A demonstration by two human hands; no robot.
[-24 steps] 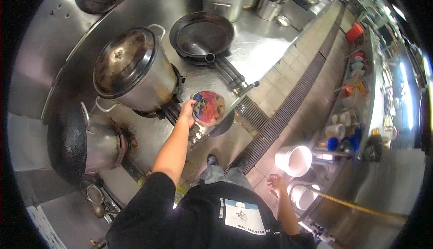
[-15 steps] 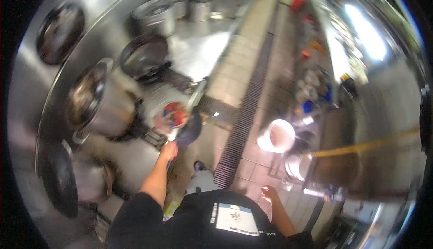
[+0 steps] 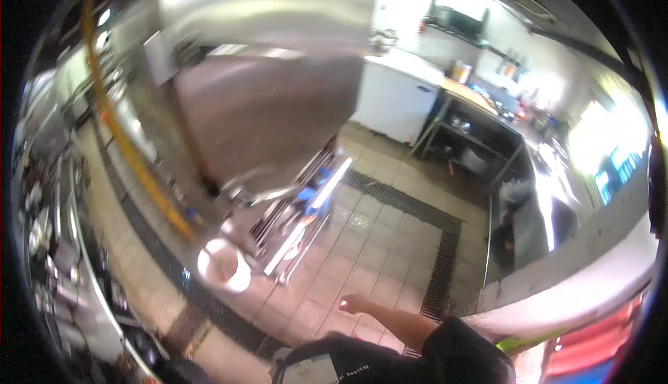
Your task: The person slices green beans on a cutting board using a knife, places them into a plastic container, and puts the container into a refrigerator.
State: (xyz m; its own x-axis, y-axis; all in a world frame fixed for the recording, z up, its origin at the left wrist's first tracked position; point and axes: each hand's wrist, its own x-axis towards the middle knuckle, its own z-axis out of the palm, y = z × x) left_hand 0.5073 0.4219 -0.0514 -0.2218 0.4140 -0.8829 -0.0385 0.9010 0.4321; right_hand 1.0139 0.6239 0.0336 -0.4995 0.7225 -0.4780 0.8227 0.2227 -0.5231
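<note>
My right hand (image 3: 353,304) hangs over the tiled floor (image 3: 334,269), at the end of a bent arm coming from a black sleeve. Its fingers look curled in, and nothing sticks out of them; the picture is somewhat blurred there. It touches nothing. My left hand is out of view. Nearest ahead, to the left of the right hand, a white bucket (image 3: 224,266) stands on the floor beside a low metal rack (image 3: 296,234).
A large steel cabinet (image 3: 271,113) rises ahead. Behind it stand a white chest freezer (image 3: 395,99) and a steel worktable (image 3: 480,133). Drain grates (image 3: 445,259) cross the floor. A pale ledge (image 3: 557,273) and red crates (image 3: 591,342) lie close on the right, with the stove line (image 3: 83,266) at left.
My view has swung far to the right, away from the stove. My left hand, earlier closed at a pan's handle there, has left the view. The bucket now appears farther left.
</note>
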